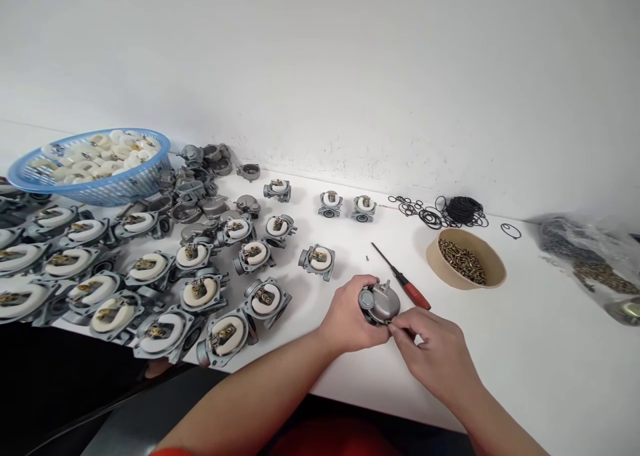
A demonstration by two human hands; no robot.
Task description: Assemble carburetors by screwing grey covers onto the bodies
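My left hand point(350, 316) is wrapped round a grey metal carburetor point(386, 303), whose rounded float bowl faces up. My right hand point(433, 346) pinches at the near edge of that bowl with thumb and forefinger, on what looks like a small screw point(389, 322), mostly hidden by the fingertips. Just beyond the carburetor a screwdriver point(407, 284) with a red and black handle lies on the table. One loose screw point(367, 258) rests left of its tip. To the right stands a round cardboard bowl point(493, 273) full of brass-coloured screws point(460, 259).
Many open carburetors point(263, 299) with white floats cover the left side. Behind them are piled grey float bowls point(193, 189) and a blue basket point(95, 191) of white floats. Black O-rings point(463, 211) lie near the wall, with a clear plastic bag point(590, 243) at right.
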